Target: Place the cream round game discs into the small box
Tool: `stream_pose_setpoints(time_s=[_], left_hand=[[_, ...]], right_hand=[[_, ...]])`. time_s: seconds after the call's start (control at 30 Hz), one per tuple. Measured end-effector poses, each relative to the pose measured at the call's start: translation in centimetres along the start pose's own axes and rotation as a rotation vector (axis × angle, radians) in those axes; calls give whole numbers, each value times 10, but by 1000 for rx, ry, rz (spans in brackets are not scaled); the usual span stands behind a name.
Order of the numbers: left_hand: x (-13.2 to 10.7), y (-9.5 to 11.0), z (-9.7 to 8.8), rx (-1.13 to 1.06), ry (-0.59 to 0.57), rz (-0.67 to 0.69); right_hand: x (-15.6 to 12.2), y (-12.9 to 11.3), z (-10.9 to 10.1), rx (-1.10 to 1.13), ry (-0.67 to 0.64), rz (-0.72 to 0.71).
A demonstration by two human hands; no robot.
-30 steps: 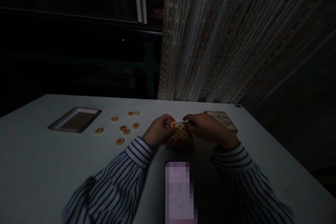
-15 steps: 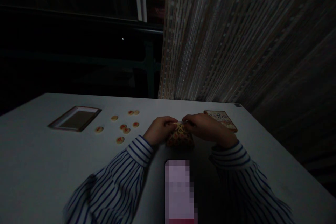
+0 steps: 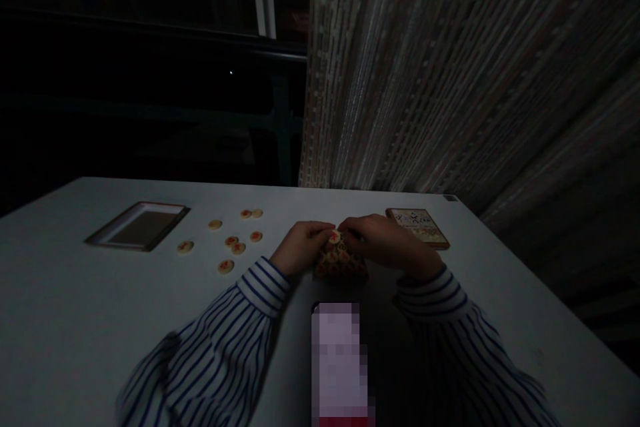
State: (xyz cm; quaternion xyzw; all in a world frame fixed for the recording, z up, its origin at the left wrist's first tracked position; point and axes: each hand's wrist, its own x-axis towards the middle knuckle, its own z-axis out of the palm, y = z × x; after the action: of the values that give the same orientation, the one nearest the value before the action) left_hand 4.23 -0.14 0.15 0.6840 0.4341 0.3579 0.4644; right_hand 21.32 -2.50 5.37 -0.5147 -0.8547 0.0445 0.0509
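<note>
A stack of xiangqi pieces (image 3: pixel 343 268) rises in tiers on the white table, round wooden discs with red or dark characters. At its top, a xiangqi piece with a red character (image 3: pixel 335 236) stands with its face toward me. My left hand (image 3: pixel 301 248) is closed, thumb and finger pinching that piece from the left. My right hand (image 3: pixel 383 243) is curled over the stack's upper right side, fingertips close to the same piece. Whatever lies under the right fingers is hidden. Several loose xiangqi pieces (image 3: pixel 239 249) lie to the left of my left hand.
An open shallow box (image 3: pixel 145 249) sits at the table's far left. The patterned box lid (image 3: pixel 419 225) lies beyond my right hand. A phone (image 3: pixel 340 353), its screen blurred out, is in front of the stack. A string curtain (image 3: pixel 380 80) hangs behind the table (image 3: pixel 90 307).
A red-character piece now shows between my fingertips, where a dark-character piece showed at the stack's top before. Both hands stay at the stack; the view has shifted slightly.
</note>
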Motion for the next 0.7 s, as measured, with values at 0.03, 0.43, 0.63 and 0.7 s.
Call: stream_pose_setpoints(time_s=[0.03, 0.43, 0.63, 0.7], left_hand=[[0, 0, 0, -4, 22, 7], [-2, 11, 2, -156, 94, -68], [-2, 10, 2, -196, 79, -57], [-2, 9, 2, -188, 76, -49]], right_hand=[[0, -1, 0, 1, 0, 3], [2, -4, -2, 5, 35, -52], [1, -7, -6, 28, 28, -34], [1, -7, -6, 35, 22, -37]])
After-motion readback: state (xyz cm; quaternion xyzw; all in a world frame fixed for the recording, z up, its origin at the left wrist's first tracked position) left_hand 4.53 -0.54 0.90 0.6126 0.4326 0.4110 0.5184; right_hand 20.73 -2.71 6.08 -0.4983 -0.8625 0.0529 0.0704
